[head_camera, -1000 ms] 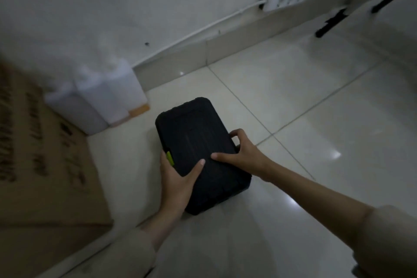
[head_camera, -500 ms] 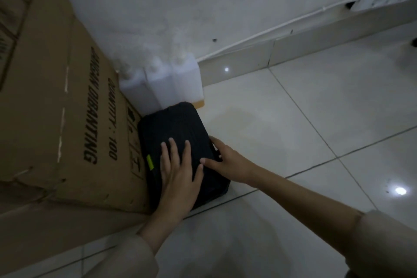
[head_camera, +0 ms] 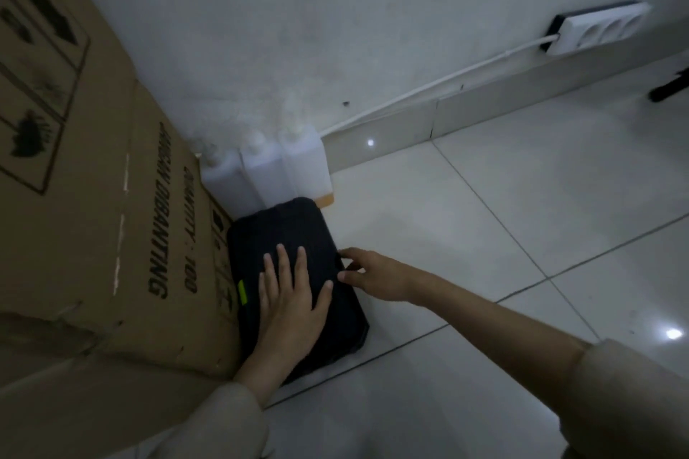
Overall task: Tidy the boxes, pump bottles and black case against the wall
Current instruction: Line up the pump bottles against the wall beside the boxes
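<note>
The black case [head_camera: 294, 235] lies flat on the tiled floor, its left side against the big cardboard box [head_camera: 100, 220] and its far end touching the white pump bottles [head_camera: 268, 164]. The three bottles stand in a row against the wall [head_camera: 335, 11]. My left hand [head_camera: 294, 302] rests flat on the case lid, fingers spread, beside a small green latch [head_camera: 242, 292]. My right hand [head_camera: 376, 274] is at the case's right edge, thumb and forefinger tips touching it without closing around it.
A white power strip [head_camera: 596, 28] hangs on the wall at the right, its cable running down along the skirting toward the bottles. A dark object [head_camera: 667, 88] lies on the floor at the far right. Bare tiles spread to the right of the case.
The case has slid left and toward the wall, ending against the cardboard box and the bottles. My left hand moved from the case's side onto its lid. My view swung left.
</note>
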The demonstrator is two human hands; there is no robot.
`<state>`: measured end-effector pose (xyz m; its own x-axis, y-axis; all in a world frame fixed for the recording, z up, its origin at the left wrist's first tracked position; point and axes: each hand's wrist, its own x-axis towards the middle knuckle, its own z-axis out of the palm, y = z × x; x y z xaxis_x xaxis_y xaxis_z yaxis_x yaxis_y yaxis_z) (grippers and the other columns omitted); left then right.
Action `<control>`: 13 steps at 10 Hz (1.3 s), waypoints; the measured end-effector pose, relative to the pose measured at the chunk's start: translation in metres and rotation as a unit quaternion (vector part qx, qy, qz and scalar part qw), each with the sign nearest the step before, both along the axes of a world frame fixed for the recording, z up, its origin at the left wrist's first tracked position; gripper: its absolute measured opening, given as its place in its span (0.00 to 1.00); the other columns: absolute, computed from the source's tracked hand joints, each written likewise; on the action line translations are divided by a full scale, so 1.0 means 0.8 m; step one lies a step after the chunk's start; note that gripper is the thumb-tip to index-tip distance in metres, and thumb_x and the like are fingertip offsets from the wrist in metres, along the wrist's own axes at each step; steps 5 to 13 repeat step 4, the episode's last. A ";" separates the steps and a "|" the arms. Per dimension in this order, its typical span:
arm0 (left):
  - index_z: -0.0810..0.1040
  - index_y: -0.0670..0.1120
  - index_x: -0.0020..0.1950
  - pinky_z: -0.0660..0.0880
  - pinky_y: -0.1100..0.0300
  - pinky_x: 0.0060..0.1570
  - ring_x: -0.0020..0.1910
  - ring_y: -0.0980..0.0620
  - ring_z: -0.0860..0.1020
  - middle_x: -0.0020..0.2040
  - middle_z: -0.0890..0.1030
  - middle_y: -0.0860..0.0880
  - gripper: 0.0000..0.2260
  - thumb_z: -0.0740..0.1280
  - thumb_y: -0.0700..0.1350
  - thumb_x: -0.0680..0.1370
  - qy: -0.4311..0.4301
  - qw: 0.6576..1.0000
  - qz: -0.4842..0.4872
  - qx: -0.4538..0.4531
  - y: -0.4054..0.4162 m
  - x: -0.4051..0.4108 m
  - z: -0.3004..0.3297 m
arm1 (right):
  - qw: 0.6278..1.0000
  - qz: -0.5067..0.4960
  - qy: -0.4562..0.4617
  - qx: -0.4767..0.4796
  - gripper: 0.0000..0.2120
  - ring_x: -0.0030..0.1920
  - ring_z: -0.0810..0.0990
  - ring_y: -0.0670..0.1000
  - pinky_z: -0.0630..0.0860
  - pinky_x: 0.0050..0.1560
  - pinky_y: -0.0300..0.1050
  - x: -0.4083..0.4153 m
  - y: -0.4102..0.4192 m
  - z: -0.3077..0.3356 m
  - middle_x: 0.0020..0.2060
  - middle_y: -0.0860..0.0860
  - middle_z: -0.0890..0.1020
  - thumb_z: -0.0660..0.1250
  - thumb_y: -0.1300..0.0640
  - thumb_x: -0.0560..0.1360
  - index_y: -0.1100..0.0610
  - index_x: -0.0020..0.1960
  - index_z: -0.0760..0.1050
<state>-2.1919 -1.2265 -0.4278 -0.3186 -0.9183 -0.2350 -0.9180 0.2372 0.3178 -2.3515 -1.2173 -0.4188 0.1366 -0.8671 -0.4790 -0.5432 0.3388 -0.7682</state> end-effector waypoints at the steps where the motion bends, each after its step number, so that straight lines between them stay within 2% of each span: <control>1: 0.52 0.47 0.75 0.41 0.51 0.74 0.77 0.46 0.42 0.78 0.47 0.46 0.25 0.50 0.54 0.80 0.052 0.999 -0.002 -0.009 -0.012 -0.039 0.029 | 0.997 -0.009 0.065 -0.043 0.17 0.63 0.74 0.56 0.68 0.60 0.43 -0.037 0.011 0.035 0.64 0.58 0.75 0.57 0.56 0.79 0.57 0.67 0.68; 2: 0.59 0.47 0.73 0.46 0.50 0.74 0.76 0.45 0.47 0.77 0.55 0.46 0.22 0.53 0.52 0.80 0.072 0.997 -0.021 0.012 -0.007 -0.072 0.057 | 0.990 -0.104 0.069 -0.062 0.15 0.60 0.75 0.56 0.70 0.56 0.42 -0.064 0.035 0.063 0.61 0.57 0.77 0.56 0.59 0.79 0.56 0.64 0.72; 3: 0.63 0.47 0.70 0.52 0.51 0.73 0.75 0.46 0.54 0.73 0.62 0.47 0.20 0.55 0.50 0.79 0.085 0.993 -0.071 0.041 0.024 -0.125 0.117 | 0.969 -0.236 0.042 -0.057 0.13 0.56 0.78 0.55 0.71 0.50 0.42 -0.097 0.090 0.117 0.57 0.57 0.79 0.56 0.61 0.78 0.56 0.59 0.75; 4: 0.65 0.47 0.69 0.56 0.52 0.71 0.72 0.46 0.59 0.71 0.66 0.46 0.19 0.57 0.49 0.79 0.113 0.990 -0.075 0.040 0.038 -0.151 0.168 | 0.957 -0.283 0.033 -0.051 0.13 0.56 0.78 0.55 0.71 0.51 0.42 -0.114 0.114 0.162 0.57 0.57 0.79 0.56 0.63 0.77 0.57 0.58 0.76; 13: 0.65 0.47 0.69 0.56 0.52 0.71 0.72 0.46 0.59 0.71 0.66 0.46 0.19 0.57 0.49 0.79 0.113 0.990 -0.075 0.040 0.038 -0.151 0.168 | 0.957 -0.283 0.033 -0.051 0.13 0.56 0.78 0.55 0.71 0.51 0.42 -0.114 0.114 0.162 0.57 0.57 0.79 0.56 0.63 0.77 0.57 0.58 0.76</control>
